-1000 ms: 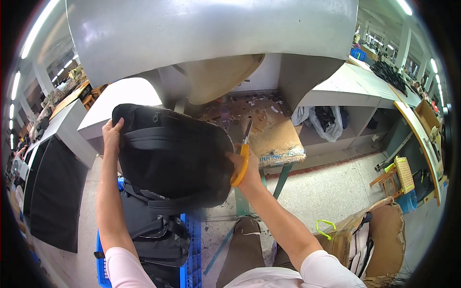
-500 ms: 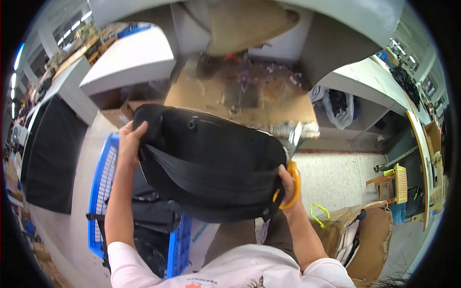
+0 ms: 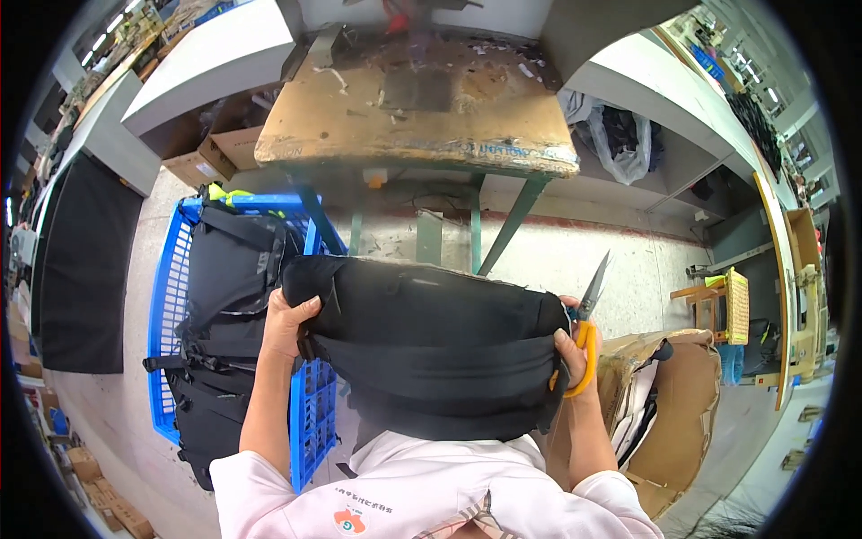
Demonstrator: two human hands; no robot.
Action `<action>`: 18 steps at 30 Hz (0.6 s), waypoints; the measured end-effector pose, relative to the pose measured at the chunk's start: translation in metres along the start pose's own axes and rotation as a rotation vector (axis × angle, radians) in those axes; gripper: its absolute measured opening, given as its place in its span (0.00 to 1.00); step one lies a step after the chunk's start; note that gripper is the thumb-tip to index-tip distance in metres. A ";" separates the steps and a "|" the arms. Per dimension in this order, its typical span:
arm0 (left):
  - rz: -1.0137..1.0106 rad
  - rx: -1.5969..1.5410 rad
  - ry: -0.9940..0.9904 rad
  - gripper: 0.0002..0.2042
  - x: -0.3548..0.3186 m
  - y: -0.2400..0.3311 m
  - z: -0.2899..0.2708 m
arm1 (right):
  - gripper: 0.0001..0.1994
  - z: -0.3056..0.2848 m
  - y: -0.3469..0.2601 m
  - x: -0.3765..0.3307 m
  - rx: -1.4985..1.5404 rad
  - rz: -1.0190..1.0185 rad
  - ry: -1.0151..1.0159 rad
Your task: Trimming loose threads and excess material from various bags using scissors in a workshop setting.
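Note:
A black fabric bag [image 3: 431, 332], wide and soft with a band across its front, is held up before my body by both hands. My left hand [image 3: 289, 322] grips its left end, thumb on top. At the right end, my right hand [image 3: 575, 349] pinches the bag's edge and also carries a pair of scissors [image 3: 588, 337]. Their yellow-orange handles loop round the hand, and the blades point up and away from me. The fingers beneath the bag are partly hidden.
A blue plastic basket [image 3: 166, 305] piled with black bags [image 3: 233, 260] stands at my left. Ahead is a worn workbench [image 3: 359, 135] on green legs, with scraps on top. An open cardboard box [image 3: 682, 404] sits at my right, a small wooden stool [image 3: 718, 305] beyond it.
The bag has come down and closer to my body, and lies more level. More of the workbench and the blue basket shows. Both hands keep their hold.

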State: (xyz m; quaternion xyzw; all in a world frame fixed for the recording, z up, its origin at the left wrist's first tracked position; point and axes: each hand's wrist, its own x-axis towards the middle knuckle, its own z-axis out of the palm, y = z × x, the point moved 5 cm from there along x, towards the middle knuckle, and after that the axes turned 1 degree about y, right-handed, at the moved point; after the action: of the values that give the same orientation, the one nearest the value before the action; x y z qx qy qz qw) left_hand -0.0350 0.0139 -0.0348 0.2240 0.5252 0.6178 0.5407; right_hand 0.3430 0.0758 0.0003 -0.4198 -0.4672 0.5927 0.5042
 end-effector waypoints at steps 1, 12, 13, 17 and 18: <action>0.070 -0.056 0.013 0.15 -0.003 0.006 0.006 | 0.26 -0.005 -0.003 -0.003 0.017 0.023 0.018; 0.194 -0.112 -0.180 0.16 -0.008 0.029 0.039 | 0.35 0.016 -0.121 0.029 -1.153 -0.242 -0.480; 0.200 -0.112 -0.193 0.16 -0.009 0.030 0.040 | 0.39 0.021 -0.117 0.035 -1.210 -0.225 -0.543; 0.257 -0.120 -0.215 0.16 -0.016 0.041 0.052 | 0.41 0.061 -0.130 0.043 -1.405 -0.259 -0.714; 0.265 -0.123 -0.208 0.16 -0.017 0.043 0.053 | 0.41 0.067 -0.131 0.046 -1.407 -0.269 -0.721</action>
State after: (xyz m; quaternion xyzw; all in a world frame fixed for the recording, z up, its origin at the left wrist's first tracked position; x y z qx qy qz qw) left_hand -0.0031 0.0257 0.0270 0.3206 0.3934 0.6881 0.5187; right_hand 0.2984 0.1196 0.1410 -0.3621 -0.9120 0.1925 0.0063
